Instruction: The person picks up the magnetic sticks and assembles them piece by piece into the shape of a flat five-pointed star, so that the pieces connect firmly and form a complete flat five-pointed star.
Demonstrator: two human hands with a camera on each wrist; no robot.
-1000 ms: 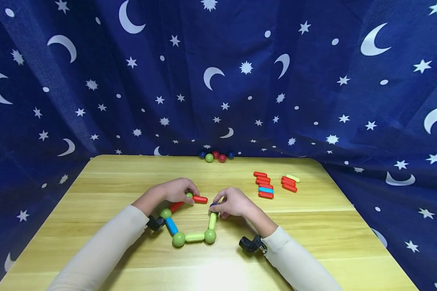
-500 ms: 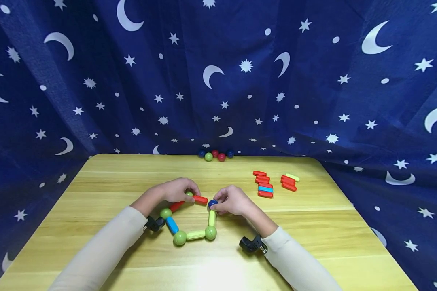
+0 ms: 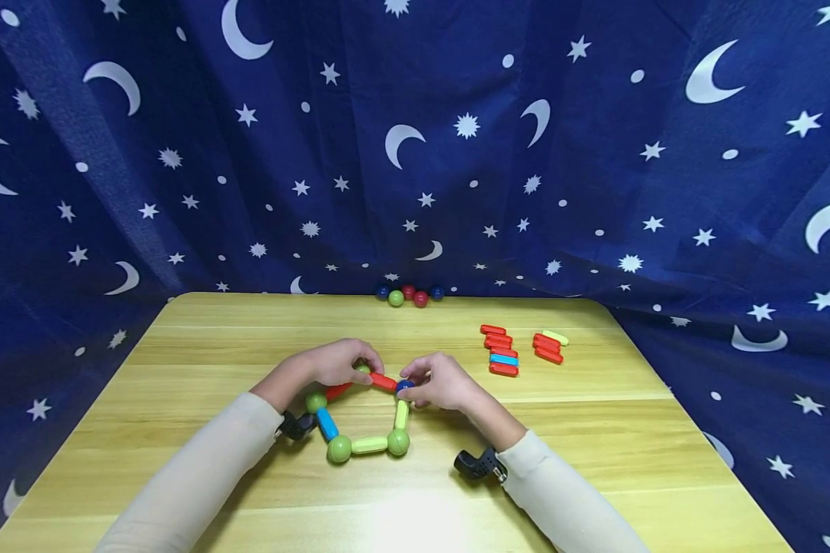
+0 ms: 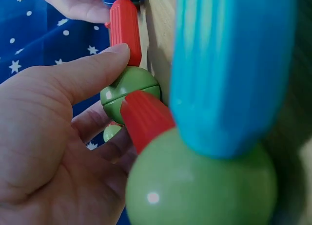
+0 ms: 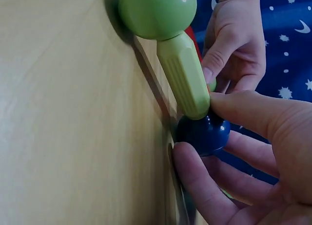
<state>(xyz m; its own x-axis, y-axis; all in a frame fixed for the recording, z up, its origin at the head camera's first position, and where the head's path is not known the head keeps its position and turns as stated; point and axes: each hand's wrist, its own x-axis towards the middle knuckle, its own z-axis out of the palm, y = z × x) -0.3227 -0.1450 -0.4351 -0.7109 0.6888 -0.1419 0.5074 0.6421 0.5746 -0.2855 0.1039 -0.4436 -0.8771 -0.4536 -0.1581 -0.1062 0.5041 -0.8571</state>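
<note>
Coloured magnetic rods and balls form a ring on the table in the head view. My left hand (image 3: 342, 363) grips a red magnetic rod (image 4: 126, 30) at its end beside a green ball (image 4: 129, 88); the thumb lies on the rod and other fingers are behind the ball. That rod's far end meets a dark blue ball (image 5: 204, 132), pinched by my right hand (image 3: 443, 382). A yellow-green rod (image 5: 184, 74) runs from the blue ball to another green ball (image 3: 398, 442). Further round come a second yellow-green rod (image 3: 370, 445), a blue rod (image 3: 327, 423) and another red rod (image 3: 337, 391).
Several loose rods, mostly red (image 3: 503, 370), lie in two groups at the right of the wooden table (image 3: 249, 491). Several loose balls, one of them green (image 3: 396, 298), sit at the back edge. Behind hangs a dark blue curtain (image 3: 360, 100) with moons and stars.
The blue ball has come out from under the right fingers. The red rod in the left hand has shifted slightly right, and the gap between it and the blue ball has closed.
</note>
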